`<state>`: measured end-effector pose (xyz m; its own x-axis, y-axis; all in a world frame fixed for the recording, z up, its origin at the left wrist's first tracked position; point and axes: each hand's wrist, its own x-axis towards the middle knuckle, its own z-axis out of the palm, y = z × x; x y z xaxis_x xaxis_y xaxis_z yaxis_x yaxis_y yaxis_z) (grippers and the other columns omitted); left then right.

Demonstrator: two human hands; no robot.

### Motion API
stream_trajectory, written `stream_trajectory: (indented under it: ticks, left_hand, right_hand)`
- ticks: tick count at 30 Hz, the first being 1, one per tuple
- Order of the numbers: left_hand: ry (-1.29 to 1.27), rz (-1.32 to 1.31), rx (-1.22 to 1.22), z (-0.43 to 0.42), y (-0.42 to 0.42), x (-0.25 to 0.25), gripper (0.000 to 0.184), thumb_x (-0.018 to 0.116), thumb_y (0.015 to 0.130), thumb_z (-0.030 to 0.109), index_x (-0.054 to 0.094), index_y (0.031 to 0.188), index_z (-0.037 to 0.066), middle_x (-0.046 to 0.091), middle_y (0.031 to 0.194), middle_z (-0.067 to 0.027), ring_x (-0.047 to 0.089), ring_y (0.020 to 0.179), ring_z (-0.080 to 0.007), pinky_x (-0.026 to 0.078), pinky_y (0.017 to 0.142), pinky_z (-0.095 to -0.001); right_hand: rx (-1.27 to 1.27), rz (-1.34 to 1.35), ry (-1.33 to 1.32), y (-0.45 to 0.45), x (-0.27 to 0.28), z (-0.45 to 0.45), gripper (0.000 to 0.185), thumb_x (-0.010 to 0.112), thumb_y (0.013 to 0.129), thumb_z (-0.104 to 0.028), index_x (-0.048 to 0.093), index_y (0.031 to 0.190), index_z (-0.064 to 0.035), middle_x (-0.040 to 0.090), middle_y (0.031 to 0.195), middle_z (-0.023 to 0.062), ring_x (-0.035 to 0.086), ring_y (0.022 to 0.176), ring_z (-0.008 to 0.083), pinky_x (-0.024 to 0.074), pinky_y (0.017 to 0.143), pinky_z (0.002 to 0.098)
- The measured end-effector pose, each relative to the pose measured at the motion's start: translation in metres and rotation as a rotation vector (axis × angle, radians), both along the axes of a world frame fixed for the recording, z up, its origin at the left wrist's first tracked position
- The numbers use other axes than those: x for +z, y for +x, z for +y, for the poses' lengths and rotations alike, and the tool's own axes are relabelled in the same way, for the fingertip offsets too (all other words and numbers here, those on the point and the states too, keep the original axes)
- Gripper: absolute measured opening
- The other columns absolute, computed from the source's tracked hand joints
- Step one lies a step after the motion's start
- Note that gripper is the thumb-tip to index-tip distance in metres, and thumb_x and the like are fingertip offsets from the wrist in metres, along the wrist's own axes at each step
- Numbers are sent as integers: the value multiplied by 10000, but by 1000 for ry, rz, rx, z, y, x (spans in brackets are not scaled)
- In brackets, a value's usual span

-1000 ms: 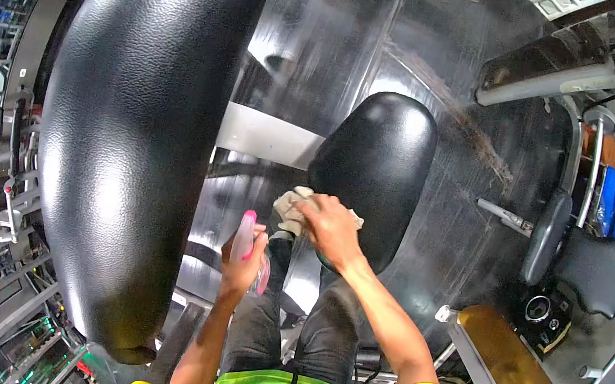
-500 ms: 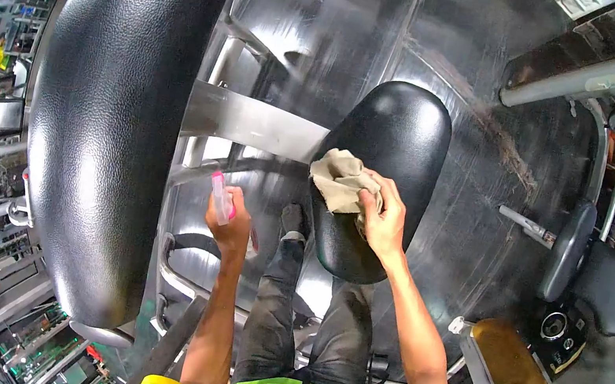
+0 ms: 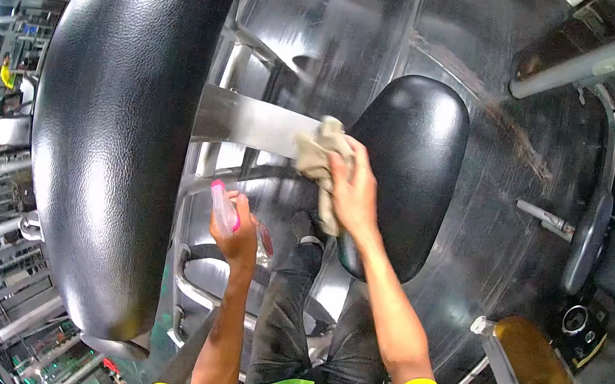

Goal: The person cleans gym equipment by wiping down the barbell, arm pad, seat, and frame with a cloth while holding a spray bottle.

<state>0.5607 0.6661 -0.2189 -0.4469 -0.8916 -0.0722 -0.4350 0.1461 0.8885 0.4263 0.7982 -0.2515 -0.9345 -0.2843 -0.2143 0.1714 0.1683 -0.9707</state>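
Observation:
My right hand [image 3: 355, 196] grips a crumpled beige cloth [image 3: 321, 154] at the left edge of the small black padded seat [image 3: 414, 168]. The cloth hangs over the end of the metal bar [image 3: 274, 125] that joins this seat to the long black padded bench [image 3: 125, 109]; whether it touches the bar I cannot tell. My left hand [image 3: 237, 236] is wrapped around a clear spray bottle [image 3: 223, 211] with a pink nozzle, held between the bench and the seat, apart from both. Part of the bottle is hidden behind the fingers.
Under the seat lies a dark, scuffed floor [image 3: 467, 240]. A curved metal tube frame [image 3: 201, 293] stands near my legs. On the right are a brown padded board [image 3: 534, 377] and a black round-dialled device [image 3: 578, 321]. Racks of gym equipment [image 3: 5, 298] line the left.
My right hand has moved the cloth left, off the top of the small seat to its edge by the metal bar. The left hand still holds the bottle, and the view has shifted slightly.

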Motion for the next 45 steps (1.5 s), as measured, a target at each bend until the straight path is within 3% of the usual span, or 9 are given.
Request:
stream_trajectory:
  ticks: [7, 9, 23, 34, 38, 40, 42, 43, 45]
  left_hand:
    - [94, 16, -81, -4, 34, 12, 289, 552, 951, 138, 463, 1198, 15, 566, 958, -74, 534, 615, -118, 450, 562, -250]
    - [92, -56, -64, -9, 48, 4, 262, 542, 958, 130, 468, 1179, 10, 566, 951, -81, 531, 601, -127, 444, 556, -258]
    - [226, -73, -210, -24, 77, -26, 157, 517, 958, 77, 471, 1104, 39, 547, 948, -105, 515, 600, -151, 444, 618, -317]
    - [61, -28, -243, -47, 92, -28, 165, 487, 994, 144, 443, 1104, 28, 500, 906, -88, 527, 595, -161, 474, 617, -332]
    - [78, -102, -226, -50, 99, -40, 159, 494, 991, 141, 450, 1095, 29, 509, 908, -88, 529, 600, -163, 472, 617, -328]
    - [63, -16, -288, -50, 98, -43, 154, 504, 986, 146, 461, 1078, 31, 522, 907, -89, 531, 606, -165, 469, 616, -328]
    - [84, 21, -280, -53, 96, -44, 154, 511, 982, 150, 466, 1068, 30, 527, 902, -89, 532, 605, -167, 467, 614, -327]
    - [108, 46, -265, -51, 100, -42, 155, 518, 978, 153, 471, 1058, 29, 532, 898, -89, 532, 604, -169, 465, 611, -327]
    - [118, 62, -256, -51, 96, -40, 151, 523, 970, 142, 473, 1054, 26, 531, 889, -88, 532, 602, -170, 464, 611, -332]
  right_hand:
    - [-212, -102, -681, 13, -39, -205, 441, 518, 844, 20, 426, 1274, -8, 463, 1195, 218, 461, 1133, 380, 376, 987, 426]
    - [-274, 505, -361, 23, -23, -236, 521, 518, 771, 88, 414, 1276, 8, 436, 1213, 251, 464, 1124, 454, 428, 921, 488]
    - [-198, 216, 492, 31, -143, -199, 255, 539, 865, -104, 567, 1119, -105, 514, 1164, 164, 530, 988, 361, 443, 821, 465]
    - [-186, 275, -502, 30, -43, -243, 382, 550, 792, 35, 523, 1167, -32, 506, 1116, 204, 499, 1050, 426, 449, 877, 451]
    - [-182, -43, -127, 26, -123, -214, 249, 574, 836, -123, 621, 1078, -89, 593, 1032, 179, 554, 1002, 384, 455, 852, 458]
    - [-89, 496, 366, 26, -183, -173, 226, 519, 911, -189, 626, 1051, -48, 599, 1048, 206, 555, 1017, 363, 456, 848, 465]
    - [-547, -114, -236, 19, -219, -158, 202, 470, 915, -109, 620, 1022, -26, 601, 1020, 192, 577, 999, 333, 460, 833, 415]
    - [-652, 134, 281, 45, -365, -179, 215, 431, 917, -57, 607, 1033, -16, 610, 1017, 152, 600, 929, 303, 464, 815, 410]
    - [-524, -159, 247, 31, -280, -145, 263, 442, 870, 19, 592, 1083, -16, 611, 1011, 141, 596, 937, 293, 463, 851, 404]
